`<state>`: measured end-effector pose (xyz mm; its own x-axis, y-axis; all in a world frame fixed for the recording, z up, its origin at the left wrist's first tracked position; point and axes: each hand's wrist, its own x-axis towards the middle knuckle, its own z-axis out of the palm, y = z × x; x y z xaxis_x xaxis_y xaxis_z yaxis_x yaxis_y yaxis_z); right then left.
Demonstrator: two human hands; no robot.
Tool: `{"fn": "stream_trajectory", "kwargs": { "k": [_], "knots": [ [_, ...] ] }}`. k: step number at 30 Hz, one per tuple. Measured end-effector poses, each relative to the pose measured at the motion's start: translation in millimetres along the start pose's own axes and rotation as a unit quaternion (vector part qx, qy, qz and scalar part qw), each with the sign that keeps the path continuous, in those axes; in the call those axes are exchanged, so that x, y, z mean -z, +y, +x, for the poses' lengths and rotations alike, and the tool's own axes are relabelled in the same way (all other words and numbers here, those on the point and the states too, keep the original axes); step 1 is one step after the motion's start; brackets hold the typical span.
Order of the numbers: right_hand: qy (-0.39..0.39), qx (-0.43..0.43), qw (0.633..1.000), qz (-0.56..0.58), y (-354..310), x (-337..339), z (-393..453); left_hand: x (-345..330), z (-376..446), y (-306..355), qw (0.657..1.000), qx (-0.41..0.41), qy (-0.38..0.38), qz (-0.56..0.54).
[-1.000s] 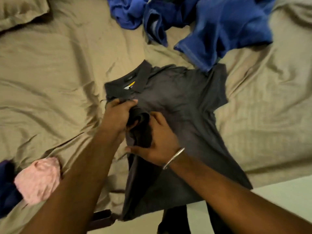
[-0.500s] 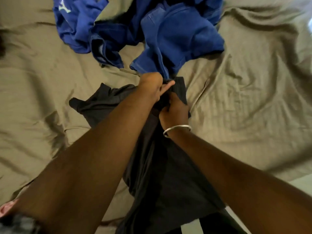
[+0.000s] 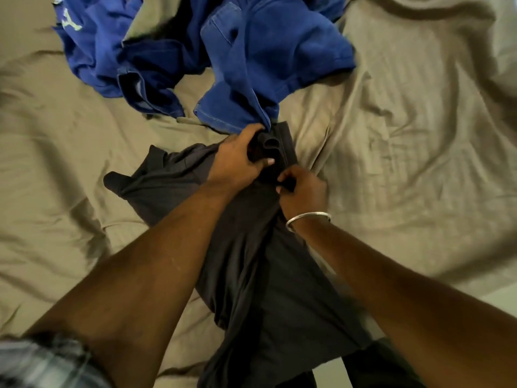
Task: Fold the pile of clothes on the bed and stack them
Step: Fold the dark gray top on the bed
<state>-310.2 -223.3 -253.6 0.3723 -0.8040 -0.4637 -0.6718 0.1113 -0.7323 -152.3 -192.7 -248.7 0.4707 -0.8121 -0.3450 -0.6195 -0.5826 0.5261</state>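
Both bare forearms are reaching forward from the near edge of the frame and meeting over the middle of the bed. The left hand (image 3: 237,158) is lying knuckles-up, its fingers curling round a bunched fold of the dark grey soft-fabric polo shirt (image 3: 251,261) and gripping it at the shirt's far end. The right hand (image 3: 303,189), wearing a thin silver metal bangle (image 3: 307,218) at the wrist, is sitting just beside and slightly nearer than the left, its fingertips pinching the same bunched cloth. The two hands are almost touching each other.

The dark grey shirt is lying lengthwise on the wrinkled olive-tan bed sheet (image 3: 405,135), running from the hands down to the near edge of the bed, where its lower part is hanging over. It is gathered into long folds rather than lying flat, and one part is sticking out to the left of the left forearm.

The pile of crumpled blue garments (image 3: 223,51) is lying at the far side of the bed, its nearest tip touching the grey cloth right above the left hand. A bit of plaid sleeve (image 3: 42,362) is showing at the near left corner.
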Motion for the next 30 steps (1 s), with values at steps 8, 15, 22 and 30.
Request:
{"fn": "stream_trajectory", "kwargs": {
  "k": [8,15,22,30],
  "knots": [
    [0.039,0.058,0.995,-0.066,2,3,-29,-21,8,16,0.989,0.107,0.089,-0.052],
    [-0.177,-0.180,0.956,-0.149,6,-30,-146,-22,-100,5,0.969,0.166,0.178,0.035],
    [-0.154,-0.224,0.951,-0.144,11,-69,-178,-28,-196,-73,0.971,0.237,-0.023,-0.028],
    [-0.077,-0.228,0.971,-0.013,20,-55,-199,-43,-196,-100,0.967,0.206,-0.080,-0.124]
  ]
}}
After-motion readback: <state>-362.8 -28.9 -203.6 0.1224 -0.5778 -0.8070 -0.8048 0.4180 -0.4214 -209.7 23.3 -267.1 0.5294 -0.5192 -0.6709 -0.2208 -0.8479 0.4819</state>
